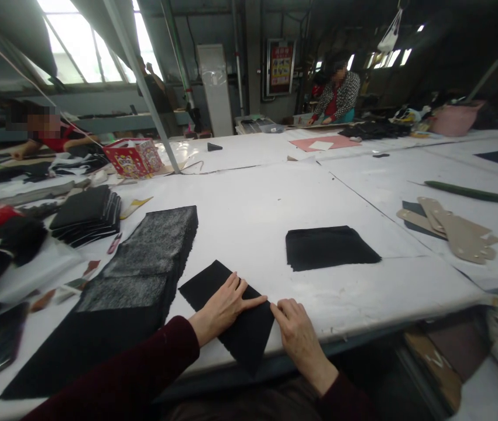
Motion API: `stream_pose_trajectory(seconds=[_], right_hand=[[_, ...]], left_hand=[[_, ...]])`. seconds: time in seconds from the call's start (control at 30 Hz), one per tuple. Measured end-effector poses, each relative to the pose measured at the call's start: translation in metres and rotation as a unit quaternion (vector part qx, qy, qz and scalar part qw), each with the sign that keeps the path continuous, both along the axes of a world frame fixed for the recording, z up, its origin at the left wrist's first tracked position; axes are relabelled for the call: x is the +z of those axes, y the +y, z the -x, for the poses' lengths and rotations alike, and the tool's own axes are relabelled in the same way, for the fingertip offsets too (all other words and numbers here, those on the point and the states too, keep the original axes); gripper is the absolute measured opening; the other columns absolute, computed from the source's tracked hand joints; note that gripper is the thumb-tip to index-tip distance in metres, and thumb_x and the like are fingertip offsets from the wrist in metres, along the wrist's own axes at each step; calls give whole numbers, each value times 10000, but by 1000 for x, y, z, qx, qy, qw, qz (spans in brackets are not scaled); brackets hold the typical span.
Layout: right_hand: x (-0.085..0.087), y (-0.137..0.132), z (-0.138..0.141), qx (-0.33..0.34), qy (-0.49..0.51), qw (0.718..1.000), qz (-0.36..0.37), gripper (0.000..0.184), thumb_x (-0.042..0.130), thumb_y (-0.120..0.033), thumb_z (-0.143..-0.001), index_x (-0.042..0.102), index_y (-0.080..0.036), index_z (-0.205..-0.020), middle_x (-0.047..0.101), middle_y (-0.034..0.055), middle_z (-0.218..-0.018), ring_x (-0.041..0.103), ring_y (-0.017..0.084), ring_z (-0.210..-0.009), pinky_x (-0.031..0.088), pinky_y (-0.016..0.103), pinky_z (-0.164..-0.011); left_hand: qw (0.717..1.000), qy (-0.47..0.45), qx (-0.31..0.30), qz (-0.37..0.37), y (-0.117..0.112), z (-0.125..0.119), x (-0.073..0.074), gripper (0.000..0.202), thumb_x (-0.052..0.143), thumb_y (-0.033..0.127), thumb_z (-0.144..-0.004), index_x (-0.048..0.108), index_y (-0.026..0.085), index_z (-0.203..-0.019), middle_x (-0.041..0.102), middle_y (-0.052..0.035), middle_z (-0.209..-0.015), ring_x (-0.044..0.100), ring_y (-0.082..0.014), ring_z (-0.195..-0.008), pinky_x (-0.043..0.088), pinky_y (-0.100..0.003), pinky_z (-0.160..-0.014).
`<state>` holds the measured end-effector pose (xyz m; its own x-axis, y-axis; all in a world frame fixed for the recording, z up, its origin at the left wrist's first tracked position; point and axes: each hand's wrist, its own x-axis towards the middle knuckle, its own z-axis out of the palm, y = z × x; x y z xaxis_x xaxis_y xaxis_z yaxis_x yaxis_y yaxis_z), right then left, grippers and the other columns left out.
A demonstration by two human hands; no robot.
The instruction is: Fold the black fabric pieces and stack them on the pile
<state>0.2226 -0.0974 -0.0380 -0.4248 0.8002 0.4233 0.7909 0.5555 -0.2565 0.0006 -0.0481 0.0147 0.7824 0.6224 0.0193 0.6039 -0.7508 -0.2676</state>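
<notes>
1. Black cloth [249, 342]: lies slantwise on the white table [240, 196], at 6 o'clock in my remote view, near corner at the table's front edge.
2. Left hand [225, 304]: I have it laid flat on the black cloth, fingers straight and close together, pointing to about 1 o'clock. Thumb spread toward 3 o'clock, tip at the cloth's right-hand edge.
3. Right hand [295, 327]: at the cloth's 3 o'clock edge, just beside the left thumb tip. Fingers bent, bunched together. Pinching the edge or only touching it? I can't tell from my end.
4. Around it, clock centred on the black cloth: black stack [332, 248] at 2; long cloth [143, 257] with fuzzy grey patches at 10; dark pile [84, 213] beyond that, also 10; beige cutouts [454, 228] between 2 and 3.
5. Further off, I get: red patterned box [130, 159] near 11; person in a checked top [347, 88] at 1, leaning over the far side.
</notes>
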Motion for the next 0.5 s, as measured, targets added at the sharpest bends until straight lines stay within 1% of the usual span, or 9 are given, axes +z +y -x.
stream_pose_trajectory(seconds=[0.13,0.23,0.27,0.33,0.4,0.5], right_hand=[[7,-12,-9,-14,5,1000,19,323,452,-43,-893,620,-149,-1148,567,84,-940,461,225,-870,360,361,-755],[15,-14,-11,-29,46,998,33,295,446,-29,-876,653,-171,-1031,570,81,-945,478,226,-892,368,361,-770],[17,-12,-9,-36,62,997,33,307,437,-22,-871,653,-174,-1028,572,82,-958,483,226,-903,372,361,-778],[21,-7,-1,-50,73,996,27,350,426,-22,-875,631,-173,-1115,579,88,-1009,494,226,-933,379,364,-796],[22,-2,9,-57,53,997,25,351,445,-60,-894,599,-170,-1191,588,94,-1052,504,230,-958,383,369,-806],[20,0,22,-63,4,998,21,284,482,-131,-924,601,-164,-1180,609,97,-1080,516,241,-983,379,386,-834]], left_hand=[[1000,16,-1,-4,0,-1,0,718,537,162,-899,239,417,-1500,554,-81,-1109,512,-278,-1103,262,-532,-1084],[1000,21,8,-5,0,-2,0,715,537,171,-903,234,424,-1499,557,-85,-1128,514,-288,-1121,268,-537,-1078],[1000,23,9,-9,-1,-3,0,709,530,176,-909,228,424,-1501,556,-90,-1137,516,-292,-1127,274,-536,-1075],[1000,21,10,-17,-1,-3,-1,698,511,190,-925,204,412,-1510,553,-101,-1157,516,-301,-1141,282,-533,-1072],[1000,13,11,-19,-2,-2,-2,701,500,196,-930,179,392,-1521,550,-109,-1170,513,-305,-1153,284,-530,-1074],[1000,-8,26,-4,1,8,-7,703,493,163,-916,201,360,-1524,547,-116,-1185,509,-298,-1160,282,-514,-1084]])
